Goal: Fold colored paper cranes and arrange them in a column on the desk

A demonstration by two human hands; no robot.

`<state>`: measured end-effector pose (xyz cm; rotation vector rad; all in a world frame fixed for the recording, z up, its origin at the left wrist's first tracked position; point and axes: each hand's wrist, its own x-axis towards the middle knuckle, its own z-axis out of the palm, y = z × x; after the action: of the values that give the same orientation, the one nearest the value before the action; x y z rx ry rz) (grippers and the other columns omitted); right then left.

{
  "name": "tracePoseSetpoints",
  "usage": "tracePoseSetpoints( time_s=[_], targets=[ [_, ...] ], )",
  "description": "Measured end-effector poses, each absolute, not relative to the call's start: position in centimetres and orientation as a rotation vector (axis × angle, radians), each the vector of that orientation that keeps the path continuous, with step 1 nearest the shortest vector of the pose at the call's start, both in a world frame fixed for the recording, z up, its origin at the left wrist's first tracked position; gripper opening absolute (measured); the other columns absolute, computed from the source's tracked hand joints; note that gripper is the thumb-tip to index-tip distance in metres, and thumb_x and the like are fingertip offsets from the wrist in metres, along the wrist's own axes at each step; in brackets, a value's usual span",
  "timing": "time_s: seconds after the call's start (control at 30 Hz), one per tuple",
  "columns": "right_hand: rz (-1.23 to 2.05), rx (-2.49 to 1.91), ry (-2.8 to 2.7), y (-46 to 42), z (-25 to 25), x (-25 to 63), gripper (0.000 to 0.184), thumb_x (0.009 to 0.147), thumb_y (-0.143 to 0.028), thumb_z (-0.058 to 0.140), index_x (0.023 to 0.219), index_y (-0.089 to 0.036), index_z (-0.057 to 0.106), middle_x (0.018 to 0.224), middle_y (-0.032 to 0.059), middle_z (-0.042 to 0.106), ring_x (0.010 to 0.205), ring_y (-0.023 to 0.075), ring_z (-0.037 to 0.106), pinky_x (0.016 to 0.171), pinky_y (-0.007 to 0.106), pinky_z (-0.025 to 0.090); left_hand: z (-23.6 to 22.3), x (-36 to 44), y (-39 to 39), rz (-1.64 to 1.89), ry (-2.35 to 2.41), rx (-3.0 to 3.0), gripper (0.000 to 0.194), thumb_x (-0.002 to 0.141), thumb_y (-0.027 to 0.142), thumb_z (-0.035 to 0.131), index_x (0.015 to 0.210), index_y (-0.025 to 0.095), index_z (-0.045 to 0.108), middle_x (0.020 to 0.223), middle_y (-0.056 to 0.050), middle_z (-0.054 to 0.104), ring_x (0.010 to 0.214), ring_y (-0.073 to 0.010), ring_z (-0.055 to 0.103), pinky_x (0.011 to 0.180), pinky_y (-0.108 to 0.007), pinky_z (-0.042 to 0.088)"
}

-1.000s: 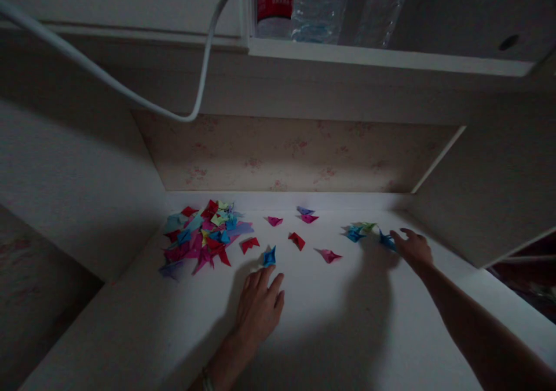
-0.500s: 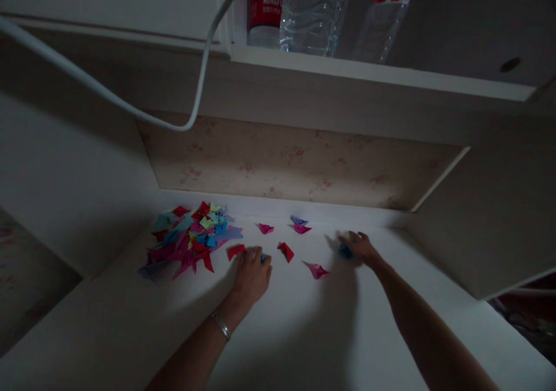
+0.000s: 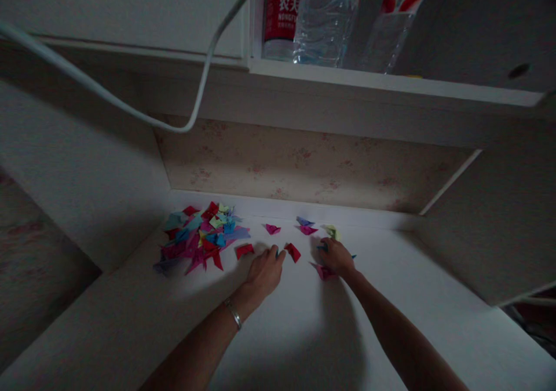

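My left hand (image 3: 266, 268) has its fingers curled down at the white surface, pinching a small blue piece of folded paper (image 3: 277, 252), mostly hidden. To its left is a red folded paper (image 3: 245, 251); another red folded paper (image 3: 292, 252) lies just to its right. My right hand (image 3: 337, 256) bends its fingers around a blue folded paper (image 3: 322, 247). A blue tip (image 3: 354, 256) shows on that hand's far side. Beyond its fingers sits a yellow-green folded paper (image 3: 332, 231), and a pink one (image 3: 324, 271) lies nearer me, partly covered.
A heap of colourful folded papers (image 3: 200, 237) lies at left. Pink (image 3: 273, 229) and purple (image 3: 303, 221) pieces are near the back ledge. Overhead, a shelf (image 3: 391, 87) holds plastic bottles (image 3: 325, 20); a white cable (image 3: 191, 121) hangs in front. Side panels flank the surface.
My right hand has moved left and now closes around a blue folded paper. The yellow-green piece has come into view. My left hand has shifted slightly right. The view has tilted a little.
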<state>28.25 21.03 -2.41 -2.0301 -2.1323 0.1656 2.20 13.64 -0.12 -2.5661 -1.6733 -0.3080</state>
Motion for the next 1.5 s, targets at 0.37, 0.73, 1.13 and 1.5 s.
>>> tracePoseSetpoints(
  time_s=[0.37, 0.73, 1.13, 1.5],
  targets=[
    [0.171, -2.004, -1.995, 17.3, -0.5, 26.9, 0.035, 0.089, -0.027, 0.045, 0.122, -0.02, 0.055, 0.122, 0.009, 0.059, 0.108, 0.021, 0.057, 0.09, 0.028, 0.04, -0.5, 7.4, 16.6, -0.236, -1.622, -2.668, 0.033, 0.089, 0.034, 0.054, 0.122, 0.025, 0.053, 0.123, -0.011, 0.054, 0.085, -0.0216, 0.066, 0.064, -0.031, 0.054],
    [0.278, -2.078, -2.141, 12.7, -0.5, 26.4, 0.071, 0.08, -0.07, 0.043, 0.141, -0.033, 0.036, 0.148, 0.0097, 0.035, 0.129, 0.0352, 0.04, 0.101, 0.065, 0.023, 0.3, -0.3, 15.3, -0.191, -1.628, -2.504, 0.033, 0.088, 0.007, 0.04, 0.11, 0.018, 0.062, 0.119, -0.014, 0.058, 0.1, -0.0257, 0.058, 0.079, -0.038, 0.048],
    [0.44, -1.861, -2.575, 15.5, 1.4, 27.7, 0.066, 0.075, -0.035, 0.061, 0.137, -0.021, 0.044, 0.134, 0.0147, 0.049, 0.113, 0.0268, 0.056, 0.093, 0.034, 0.043, -0.2, -6.1, 15.4, -0.251, -1.789, -2.42, 0.034, 0.089, 0.028, 0.049, 0.123, 0.027, 0.057, 0.124, -0.011, 0.056, 0.107, -0.0275, 0.055, 0.088, -0.043, 0.044],
    [0.497, -1.832, -2.785, 17.1, 3.1, 24.7, 0.054, 0.064, -0.02, 0.069, 0.118, -0.019, 0.063, 0.117, 0.0156, 0.06, 0.094, 0.0306, 0.064, 0.075, 0.034, 0.048, 0.0, -6.9, 14.7, -0.197, -1.734, -2.559, 0.025, 0.086, 0.017, 0.05, 0.104, 0.021, 0.068, 0.121, -0.01, 0.061, 0.109, -0.0239, 0.057, 0.095, -0.038, 0.044]
  ],
)
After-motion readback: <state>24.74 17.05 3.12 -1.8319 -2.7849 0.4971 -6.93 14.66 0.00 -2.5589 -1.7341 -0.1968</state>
